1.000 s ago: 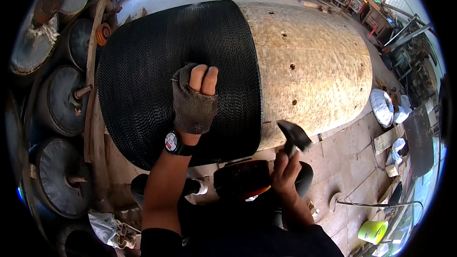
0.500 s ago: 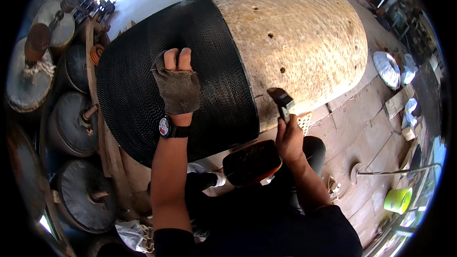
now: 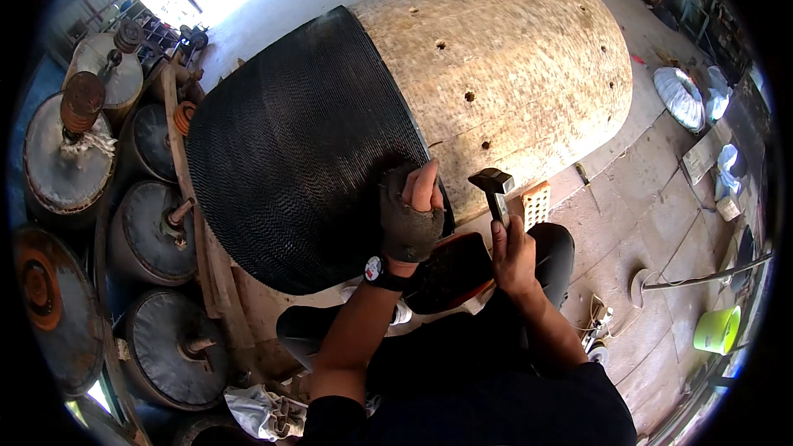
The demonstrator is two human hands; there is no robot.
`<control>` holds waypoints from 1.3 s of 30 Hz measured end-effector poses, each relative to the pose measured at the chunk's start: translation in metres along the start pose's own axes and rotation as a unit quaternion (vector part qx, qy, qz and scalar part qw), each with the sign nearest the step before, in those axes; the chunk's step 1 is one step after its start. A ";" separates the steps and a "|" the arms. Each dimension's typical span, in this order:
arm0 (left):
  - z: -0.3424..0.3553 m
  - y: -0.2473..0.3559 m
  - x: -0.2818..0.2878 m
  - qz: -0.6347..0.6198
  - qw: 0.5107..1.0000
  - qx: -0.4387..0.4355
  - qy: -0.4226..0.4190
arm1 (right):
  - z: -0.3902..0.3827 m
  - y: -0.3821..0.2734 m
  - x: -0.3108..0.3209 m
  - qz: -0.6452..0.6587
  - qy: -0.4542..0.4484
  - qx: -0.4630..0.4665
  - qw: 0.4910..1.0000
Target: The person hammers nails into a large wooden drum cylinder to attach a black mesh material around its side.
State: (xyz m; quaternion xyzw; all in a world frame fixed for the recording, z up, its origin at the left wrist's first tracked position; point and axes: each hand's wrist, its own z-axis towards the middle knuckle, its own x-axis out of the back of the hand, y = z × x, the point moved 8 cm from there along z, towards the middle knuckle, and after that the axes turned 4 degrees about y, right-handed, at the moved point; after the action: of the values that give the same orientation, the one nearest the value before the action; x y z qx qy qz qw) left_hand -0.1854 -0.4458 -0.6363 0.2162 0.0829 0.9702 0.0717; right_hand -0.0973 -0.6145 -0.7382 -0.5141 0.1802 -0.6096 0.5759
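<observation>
A large rounded wooden drum (image 3: 529,58) lies on its side before me, its pale surface dotted with several holes. Its left part is wrapped in black finely ridged wire or toothed covering (image 3: 289,124). My left hand (image 3: 411,219), in a worn fingerless glove, rests at the covering's near right edge with its fingers bent together; what they hold, if anything, is hidden. A hammer (image 3: 493,182) is gripped in my right hand (image 3: 517,260), its head raised beside the bare wood, apart from the drum. Between my knees sits a dark tray-like container (image 3: 450,274) with an orange-red rim.
Several drums with metal shafts (image 3: 161,231) crowd the left, behind wooden planks (image 3: 216,264). A perforated brick (image 3: 536,202) stands by my right knee. To the right are a white wrapped bundle (image 3: 679,99), a long rod (image 3: 702,277) and a lime-green bucket (image 3: 716,330).
My left hand has come off the middle of the black covering to its near right edge, fingers now bent together. The hammer stays in my right hand, slightly lower. The view has shifted.
</observation>
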 end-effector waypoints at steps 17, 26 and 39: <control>-0.008 -0.012 -0.027 -0.001 0.986 0.147 -0.083 | 0.006 -0.006 -0.007 0.026 -0.034 -0.007 0.999; 0.005 0.003 -0.033 0.094 0.988 0.118 -0.032 | 0.012 -0.022 -0.008 0.012 -0.049 0.028 0.998; -0.021 0.020 -0.007 0.057 0.983 0.163 -0.065 | 0.005 -0.010 0.000 0.066 -0.021 0.035 0.997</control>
State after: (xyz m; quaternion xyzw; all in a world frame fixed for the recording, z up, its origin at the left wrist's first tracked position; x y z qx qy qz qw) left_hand -0.1900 -0.4690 -0.6540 0.2917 0.2229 0.9301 -0.0145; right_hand -0.0988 -0.6096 -0.7282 -0.4933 0.1802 -0.5653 0.6361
